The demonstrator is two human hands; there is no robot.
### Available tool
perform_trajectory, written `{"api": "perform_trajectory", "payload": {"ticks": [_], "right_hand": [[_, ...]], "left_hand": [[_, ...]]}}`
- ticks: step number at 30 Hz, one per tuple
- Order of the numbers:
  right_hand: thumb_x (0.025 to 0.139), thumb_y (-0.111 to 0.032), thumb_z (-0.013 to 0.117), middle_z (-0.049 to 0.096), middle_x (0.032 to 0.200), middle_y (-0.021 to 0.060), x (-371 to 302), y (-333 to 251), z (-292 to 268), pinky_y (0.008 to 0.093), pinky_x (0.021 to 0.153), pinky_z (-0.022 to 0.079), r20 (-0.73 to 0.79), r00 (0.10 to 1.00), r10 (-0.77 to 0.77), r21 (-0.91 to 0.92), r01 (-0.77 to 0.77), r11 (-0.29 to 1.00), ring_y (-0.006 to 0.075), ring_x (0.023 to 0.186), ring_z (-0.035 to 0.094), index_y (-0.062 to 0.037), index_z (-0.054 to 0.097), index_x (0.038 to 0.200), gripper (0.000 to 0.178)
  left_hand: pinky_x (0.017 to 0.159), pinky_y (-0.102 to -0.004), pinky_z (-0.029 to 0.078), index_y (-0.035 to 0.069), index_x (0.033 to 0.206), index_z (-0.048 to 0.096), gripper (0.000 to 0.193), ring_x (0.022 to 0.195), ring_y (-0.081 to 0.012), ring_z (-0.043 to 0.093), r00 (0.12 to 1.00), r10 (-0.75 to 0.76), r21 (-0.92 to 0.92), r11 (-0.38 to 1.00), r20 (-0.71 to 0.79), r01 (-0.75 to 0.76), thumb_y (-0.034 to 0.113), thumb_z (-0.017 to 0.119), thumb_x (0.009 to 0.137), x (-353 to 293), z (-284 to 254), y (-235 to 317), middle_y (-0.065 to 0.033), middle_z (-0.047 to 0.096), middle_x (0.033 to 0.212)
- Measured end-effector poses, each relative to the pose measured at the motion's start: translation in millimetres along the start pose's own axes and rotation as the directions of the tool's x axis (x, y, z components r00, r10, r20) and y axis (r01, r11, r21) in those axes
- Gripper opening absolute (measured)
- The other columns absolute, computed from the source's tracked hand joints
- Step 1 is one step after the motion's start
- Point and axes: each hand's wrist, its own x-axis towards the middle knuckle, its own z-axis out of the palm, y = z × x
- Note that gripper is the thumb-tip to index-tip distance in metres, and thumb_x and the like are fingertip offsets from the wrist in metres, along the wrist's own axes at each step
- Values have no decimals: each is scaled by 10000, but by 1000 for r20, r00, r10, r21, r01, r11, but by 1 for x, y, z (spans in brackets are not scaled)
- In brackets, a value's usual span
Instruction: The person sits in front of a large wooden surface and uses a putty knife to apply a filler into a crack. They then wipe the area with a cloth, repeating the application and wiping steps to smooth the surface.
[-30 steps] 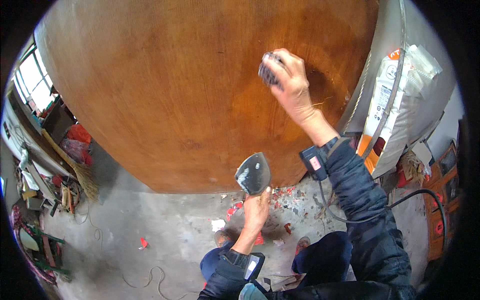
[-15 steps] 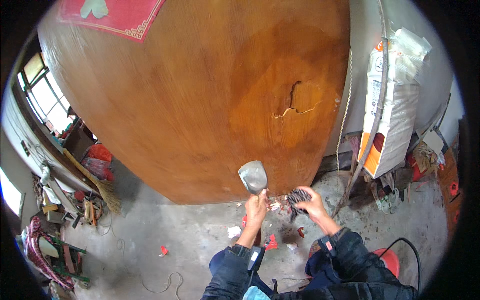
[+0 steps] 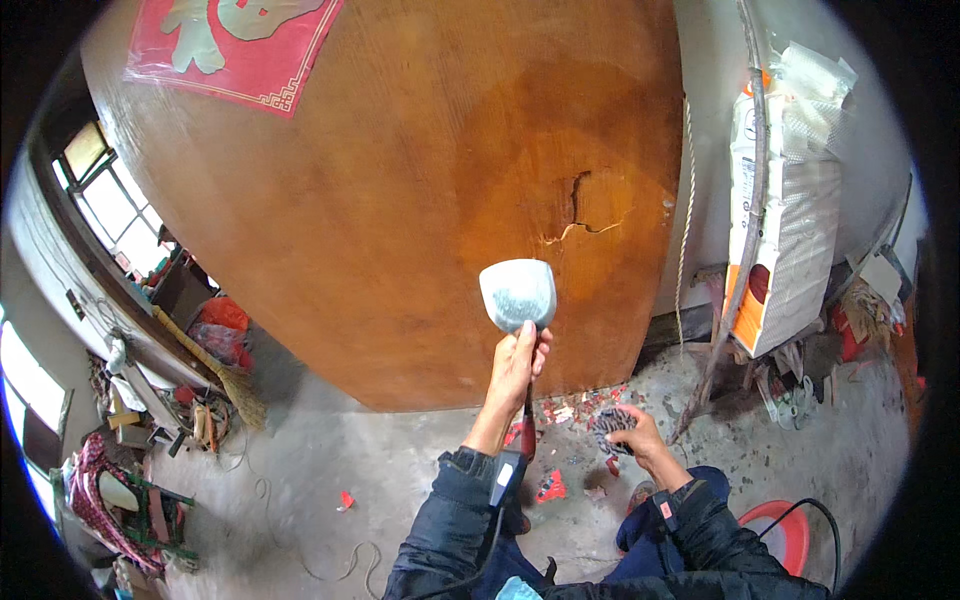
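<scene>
My left hand (image 3: 517, 368) is closed round the neck of a metal wok spatula (image 3: 518, 293). Its broad pale grey blade points up in front of the brown wooden door panel (image 3: 380, 230), and its dark handle with a red part runs down beside my wrist. Lower and to the right, my right hand (image 3: 640, 437) grips a crumpled cloth (image 3: 613, 430) with dark and light stripes. The cloth is apart from the panel. To the upper right of the blade the wood has a jagged crack (image 3: 577, 205), with a darker, damp-looking patch round it.
Red and white scraps (image 3: 585, 403) litter the floor under the panel. A red basin (image 3: 785, 535) stands at the lower right. A white-and-orange package (image 3: 785, 230) is propped behind a thin stick (image 3: 757, 170). A broom (image 3: 225, 378) leans at the left. A red paper (image 3: 240, 50) covers the panel's upper left.
My left hand has raised the spatula, and its blade now faces me more broadly. My right hand has dropped slightly lower and to the right with the cloth. The view has shifted a little.
</scene>
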Motion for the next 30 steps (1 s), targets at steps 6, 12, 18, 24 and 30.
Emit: {"api": "perform_trajectory", "payload": {"ticks": [6, 12, 18, 24, 30], "right_hand": [[545, 150, 628, 606, 902, 66, 4, 13, 1, 283, 680, 500, 137, 990, -11, 120, -6, 993, 163, 775, 596, -23, 563, 1053, 540], [545, 116, 651, 606, 909, 60, 4, 17, 2, 284, 694, 503, 217, 976, 18, 39, -27, 999, 158, 782, 596, -22, 566, 1048, 529], [546, 74, 672, 609, 920, 49, 7, 21, -2, 274, 729, 487, 217, 976, -17, -8, 19, 1000, 141, 818, 586, -28, 566, 1065, 539], [543, 67, 682, 605, 927, 44, 6, 25, 1, 270, 741, 483, 260, 964, -56, 23, 52, 998, 138, 822, 581, -24, 574, 1048, 525], [544, 76, 671, 596, 936, 58, 4, 20, 2, 279, 726, 491, 245, 970, -6, 2, 6, 1000, 143, 822, 582, -8, 565, 1054, 528]], "left_hand": [[374, -169, 289, 55, 804, 532, 513, 425, -45, 397, 998, -45, -83, 996, -37, 42, 501, 305, 918, 39, 3, 13, 14, 488, 606], [357, -166, 270, 62, 804, 527, 452, 403, -42, 366, 997, 46, -142, 988, -69, -56, 480, 387, 904, 73, 14, 8, 0, 492, 609], [337, -170, 265, 71, 806, 517, 428, 393, -42, 357, 969, 64, -110, 990, -237, -93, 482, 432, 887, 81, 19, 3, 9, 491, 617], [324, -167, 259, 41, 759, 520, 447, 384, -29, 357, 968, 143, -277, 940, -207, -198, 466, 455, 884, 93, 32, 11, 10, 486, 579], [316, -175, 243, 39, 794, 492, 469, 373, -40, 328, 966, 20, -302, 948, -257, -100, 497, 435, 879, 85, 34, 4, -9, 466, 600]]}}
